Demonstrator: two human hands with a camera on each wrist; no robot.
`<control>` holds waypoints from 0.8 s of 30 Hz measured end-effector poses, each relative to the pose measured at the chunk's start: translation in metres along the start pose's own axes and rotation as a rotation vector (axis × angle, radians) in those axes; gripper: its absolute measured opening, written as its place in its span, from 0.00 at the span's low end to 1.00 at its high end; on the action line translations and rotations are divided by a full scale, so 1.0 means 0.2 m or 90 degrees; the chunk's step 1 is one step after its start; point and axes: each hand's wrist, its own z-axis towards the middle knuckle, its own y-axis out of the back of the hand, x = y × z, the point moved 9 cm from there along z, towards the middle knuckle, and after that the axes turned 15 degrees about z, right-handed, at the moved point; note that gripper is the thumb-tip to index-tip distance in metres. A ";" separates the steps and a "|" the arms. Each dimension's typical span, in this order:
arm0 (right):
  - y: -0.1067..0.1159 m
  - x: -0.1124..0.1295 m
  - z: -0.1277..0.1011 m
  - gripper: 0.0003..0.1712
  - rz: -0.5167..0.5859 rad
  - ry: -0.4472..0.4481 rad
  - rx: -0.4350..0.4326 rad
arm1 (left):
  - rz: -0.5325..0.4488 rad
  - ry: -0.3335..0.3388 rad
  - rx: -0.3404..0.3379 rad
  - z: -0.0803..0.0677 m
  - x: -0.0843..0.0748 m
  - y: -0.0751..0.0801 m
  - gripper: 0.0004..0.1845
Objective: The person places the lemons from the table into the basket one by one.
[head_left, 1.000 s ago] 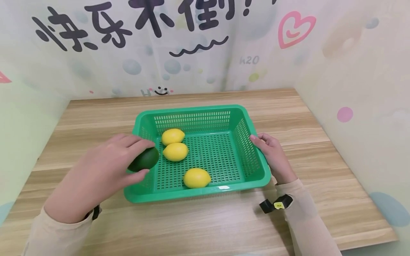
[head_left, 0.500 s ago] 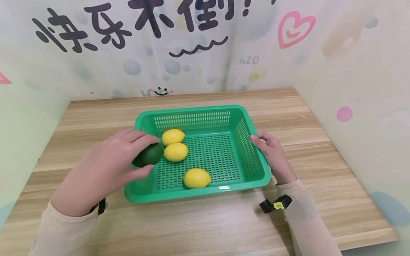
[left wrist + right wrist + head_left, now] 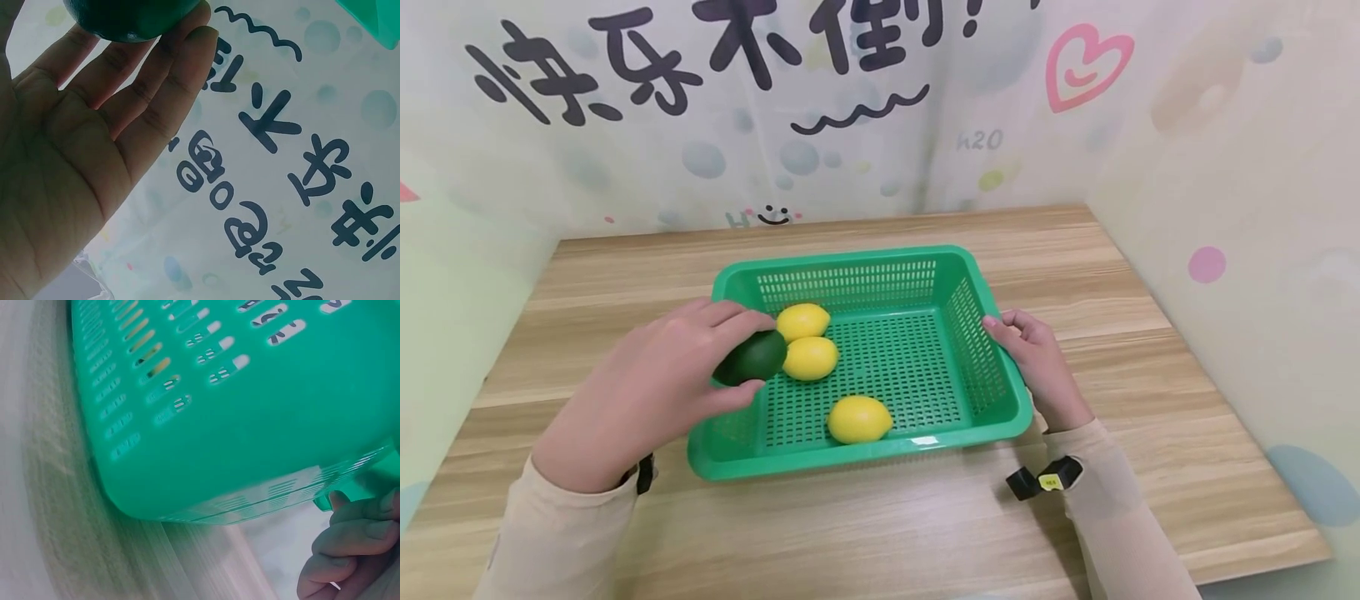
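In the head view, my left hand [image 3: 655, 375] holds a smooth dark green avocado [image 3: 752, 358] between thumb and fingers, over the left side of a green plastic basket [image 3: 895, 358]. The avocado [image 3: 131, 19] also shows at the top of the left wrist view, against the fingers. My right hand [image 3: 1037, 367] grips the basket's right rim, thumb on top and fingers outside. Inside the basket, two lemons lie at the left: a back lemon [image 3: 803, 322] and a nearer lemon [image 3: 810, 359], both partly behind the avocado or fingers. A third lemon [image 3: 860, 419] rests by the front wall.
The basket stands on a wood-grain table [image 3: 850, 533]. A printed curtain wall [image 3: 880, 167] rises along the back edge, and a pale wall [image 3: 1240, 317] borders the right side. Each wrist wears a black strap; a small black device [image 3: 1047, 480] sits at the right one.
My left hand has carried the avocado rightward and slightly away, further over the basket. The right hand keeps its grip, and the lemons have not moved in the basket.
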 end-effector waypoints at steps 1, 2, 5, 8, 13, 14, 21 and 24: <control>0.00 0.00 0.00 0.21 -0.004 0.000 -0.003 | 0.002 -0.002 -0.001 0.00 0.00 0.00 0.25; 0.00 0.00 0.00 0.21 -0.008 0.000 -0.006 | 0.001 -0.003 -0.002 0.01 0.00 0.01 0.25; 0.01 0.00 0.00 0.21 -0.017 0.001 -0.015 | 0.006 -0.015 -0.011 0.02 -0.02 0.02 0.24; 0.01 0.01 -0.01 0.21 -0.022 0.002 -0.024 | 0.009 -0.030 -0.023 0.04 -0.03 0.04 0.24; 0.02 0.00 -0.01 0.21 -0.020 -0.001 -0.026 | 0.007 -0.030 -0.004 0.07 -0.04 0.04 0.25; 0.02 0.00 -0.01 0.20 -0.020 -0.002 -0.026 | 0.006 -0.028 0.005 0.07 -0.04 0.04 0.25; 0.02 0.00 -0.01 0.19 -0.012 0.000 -0.024 | 0.009 -0.029 0.035 0.10 -0.04 0.01 0.25; 0.01 0.00 -0.01 0.19 -0.004 0.000 -0.019 | 0.020 -0.039 0.037 0.10 -0.04 0.00 0.25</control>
